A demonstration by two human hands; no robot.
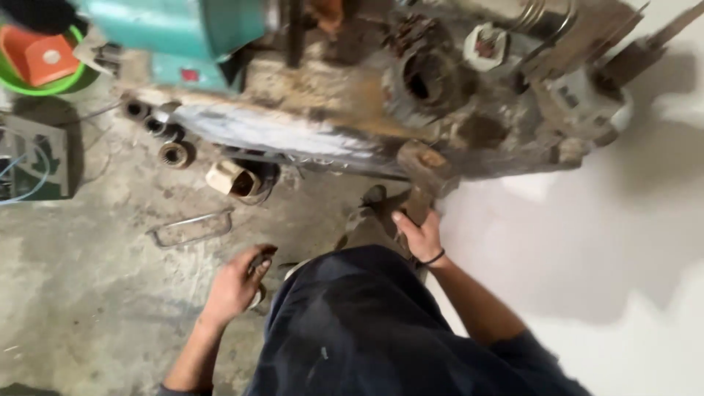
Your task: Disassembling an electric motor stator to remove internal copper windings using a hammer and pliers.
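Right hand (419,233) curled around worn wooden hammer handle (418,205), rusty head (425,163) resting against grimy grey machine casting (411,110). Left hand (236,282), below casting, closed on small dark object (260,260), too blurred to identify.

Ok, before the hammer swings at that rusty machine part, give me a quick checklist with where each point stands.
1. Right hand gripped on the hammer handle: ok.
2. Hammer head close to the rusty machine: ok.
3. Left hand away from the hammer: ok, it is down by the knee, closed on a small dark object.
4. What that object is: cannot tell, blurred.
5. Loose metal cylinders and wire handle away from the hammer: ok.
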